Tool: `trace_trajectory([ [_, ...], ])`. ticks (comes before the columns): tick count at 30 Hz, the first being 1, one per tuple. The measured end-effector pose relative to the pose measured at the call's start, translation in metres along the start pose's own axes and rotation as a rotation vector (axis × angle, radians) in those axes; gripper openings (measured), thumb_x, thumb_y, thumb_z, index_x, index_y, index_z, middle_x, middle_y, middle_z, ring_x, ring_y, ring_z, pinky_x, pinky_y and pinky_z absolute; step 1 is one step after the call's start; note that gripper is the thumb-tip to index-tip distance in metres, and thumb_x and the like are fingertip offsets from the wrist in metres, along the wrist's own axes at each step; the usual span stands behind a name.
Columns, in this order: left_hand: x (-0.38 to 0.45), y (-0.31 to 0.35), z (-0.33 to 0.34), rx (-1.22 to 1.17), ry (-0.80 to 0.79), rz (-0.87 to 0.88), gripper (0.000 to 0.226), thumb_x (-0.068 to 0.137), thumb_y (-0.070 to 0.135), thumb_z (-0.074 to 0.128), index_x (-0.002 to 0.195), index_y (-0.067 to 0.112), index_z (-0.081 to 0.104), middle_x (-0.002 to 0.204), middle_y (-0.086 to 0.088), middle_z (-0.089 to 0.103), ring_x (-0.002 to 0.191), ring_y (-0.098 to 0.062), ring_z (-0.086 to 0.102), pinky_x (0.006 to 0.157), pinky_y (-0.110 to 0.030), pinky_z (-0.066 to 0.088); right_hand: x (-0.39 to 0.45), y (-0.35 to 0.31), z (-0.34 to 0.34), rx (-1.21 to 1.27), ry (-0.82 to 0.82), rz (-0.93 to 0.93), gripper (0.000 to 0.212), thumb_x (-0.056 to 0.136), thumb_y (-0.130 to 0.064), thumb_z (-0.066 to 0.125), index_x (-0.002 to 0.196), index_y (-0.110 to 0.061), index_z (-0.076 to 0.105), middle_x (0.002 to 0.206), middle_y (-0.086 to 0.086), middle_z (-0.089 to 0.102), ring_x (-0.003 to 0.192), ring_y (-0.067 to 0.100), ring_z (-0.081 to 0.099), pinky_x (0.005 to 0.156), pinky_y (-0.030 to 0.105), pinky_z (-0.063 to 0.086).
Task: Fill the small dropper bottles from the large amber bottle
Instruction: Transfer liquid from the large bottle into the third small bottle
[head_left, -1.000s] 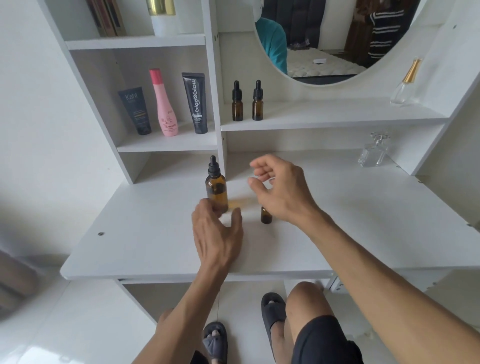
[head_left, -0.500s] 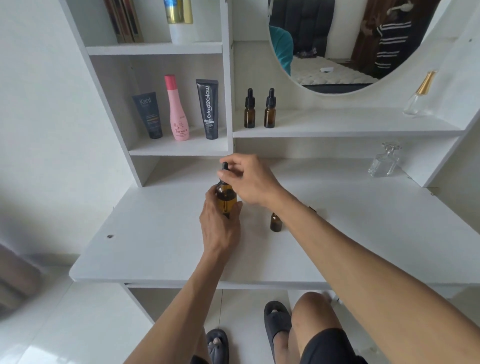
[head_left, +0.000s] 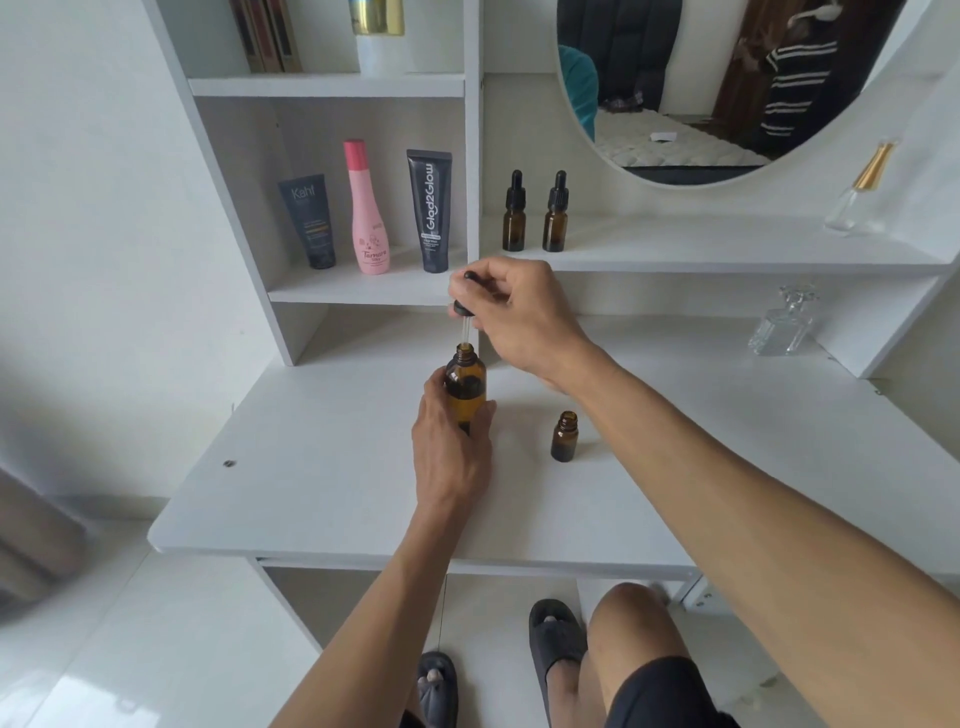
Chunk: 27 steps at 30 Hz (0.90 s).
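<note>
The large amber bottle (head_left: 466, 384) stands upright on the white desk (head_left: 322, 467), and my left hand (head_left: 453, 444) grips its lower body from the near side. My right hand (head_left: 511, 312) pinches the black dropper cap (head_left: 464, 308), lifted above the bottle's open neck. The glass pipette (head_left: 465, 332) still dips into that neck. To the right stands a small amber bottle (head_left: 564, 435), uncapped and untouched. Two capped small dropper bottles (head_left: 535, 213) stand side by side on the shelf behind.
A dark tube (head_left: 307, 221), a pink bottle (head_left: 368, 208) and a black tube (head_left: 432, 210) stand in the left cubby. A clear glass flask (head_left: 784, 325) sits at the desk's back right and a gold-capped perfume bottle (head_left: 860, 192) on the shelf under the round mirror (head_left: 727, 104).
My left hand took hold of the large bottle. My right hand went from above the small bottle to the dropper cap and has lifted it off the neck.
</note>
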<state>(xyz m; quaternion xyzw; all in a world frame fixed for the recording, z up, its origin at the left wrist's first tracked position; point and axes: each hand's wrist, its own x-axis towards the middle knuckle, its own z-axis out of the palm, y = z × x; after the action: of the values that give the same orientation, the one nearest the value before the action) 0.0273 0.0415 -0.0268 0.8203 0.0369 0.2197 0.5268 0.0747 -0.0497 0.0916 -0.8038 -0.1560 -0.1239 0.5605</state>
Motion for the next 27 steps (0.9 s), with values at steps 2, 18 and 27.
trace_trajectory([
  [2,0.000,0.000,0.000,0.001,-0.002,-0.004,0.048,0.092,0.027,0.064,0.134,0.022,0.044,0.121,0.000,0.061,0.096,-0.024,0.061,0.084,-0.039,0.051,0.001,-0.004,-0.001,0.070,0.001,0.003,0.011,0.093,-0.019,0.067,0.098,-0.011,0.074,0.086,0.008,0.077,0.085,0.021,0.075,0.086,0.041,0.060],
  [18,0.001,-0.001,0.000,0.018,-0.009,-0.014,0.048,0.092,0.028,0.064,0.135,0.021,0.043,0.123,-0.002,0.061,0.097,-0.027,0.061,0.086,-0.042,0.051,0.001,0.005,0.004,0.065,0.059,0.014,0.018,0.091,-0.027,0.073,0.091,-0.010,0.075,0.086,0.006,0.078,0.076,0.013,0.074,0.065,0.019,0.055],
  [27,0.001,-0.001,0.000,-0.009,-0.002,0.006,0.043,0.092,0.024,0.065,0.130,0.020,0.046,0.117,0.000,0.063,0.098,-0.022,0.061,0.086,-0.041,0.052,-0.009,0.019,0.011,0.026,0.059,0.039,0.019,0.088,-0.030,0.076,0.079,-0.013,0.073,0.073,-0.002,0.073,0.064,0.004,0.067,0.068,0.030,0.059],
])
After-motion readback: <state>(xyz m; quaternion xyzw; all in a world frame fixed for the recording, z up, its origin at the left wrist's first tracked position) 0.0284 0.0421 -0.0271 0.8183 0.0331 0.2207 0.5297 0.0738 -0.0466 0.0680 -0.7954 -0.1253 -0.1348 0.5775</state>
